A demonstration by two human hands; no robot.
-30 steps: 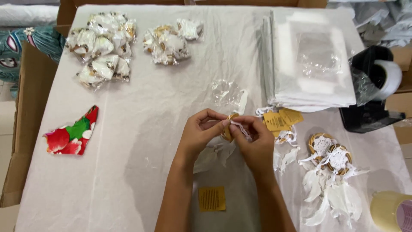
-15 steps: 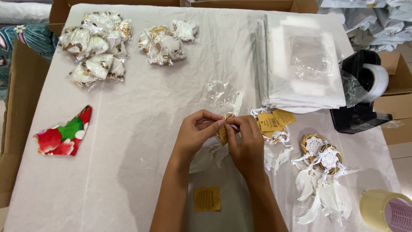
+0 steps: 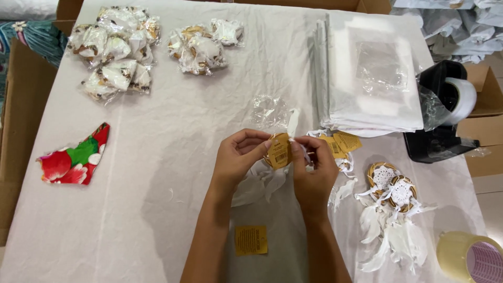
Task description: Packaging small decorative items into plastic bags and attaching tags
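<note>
My left hand [image 3: 238, 157] and my right hand [image 3: 313, 167] meet at the middle of the table, both pinching a small dreamcatcher with a yellow tag [image 3: 279, 150]. Its white feathers [image 3: 262, 183] hang below my fingers. A white strip [image 3: 292, 123] sticks up above the tag. Two more dreamcatchers [image 3: 392, 186] with white feathers lie just right of my right hand. Loose yellow tags [image 3: 340, 142] rest beside them. Another yellow tag [image 3: 251, 240] lies between my forearms.
Two piles of bagged dreamcatchers [image 3: 112, 50] [image 3: 201, 44] lie at the far left. A stack of white bags [image 3: 369, 78] sits far right, a black tape dispenser [image 3: 443, 118] beside it. A tape roll [image 3: 469, 257] is near right. A floral cloth scrap [image 3: 73, 162] lies left. An empty clear bag [image 3: 270, 110] is ahead.
My hands have stayed together on the dreamcatcher and turned it, so the yellow tag now faces up between my fingers. The view shifted slightly.
</note>
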